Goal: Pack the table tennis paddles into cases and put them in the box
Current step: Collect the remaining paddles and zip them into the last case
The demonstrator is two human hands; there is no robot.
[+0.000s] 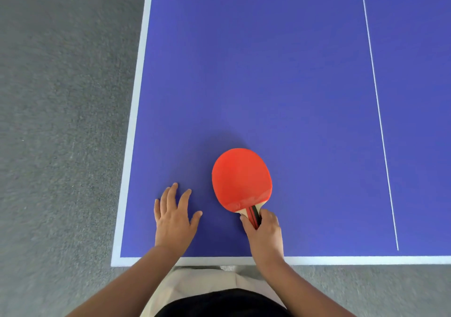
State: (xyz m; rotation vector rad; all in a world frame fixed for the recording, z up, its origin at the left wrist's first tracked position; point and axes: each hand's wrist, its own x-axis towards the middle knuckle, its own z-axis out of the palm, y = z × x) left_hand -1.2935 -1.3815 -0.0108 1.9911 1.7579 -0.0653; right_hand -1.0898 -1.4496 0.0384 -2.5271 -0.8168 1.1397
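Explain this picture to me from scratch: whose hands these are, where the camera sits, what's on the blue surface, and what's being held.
There is no machine here. A person wears a camera on the head, looking down at their own two hands. The blue surface is a table tennis table with white lines, seen from its near corner. The right hand has its grip closed on the handle of a red paddle, whose red face points up over the table. The left hand is open, fingers spread, holding nothing. No case or box is in view.

1. A blue table tennis table with white edge lines (292, 72) stands on grey carpeted floor (61, 121).
2. At its six o'clock edge, a red-rubbered wooden paddle (241, 178) lies flat.
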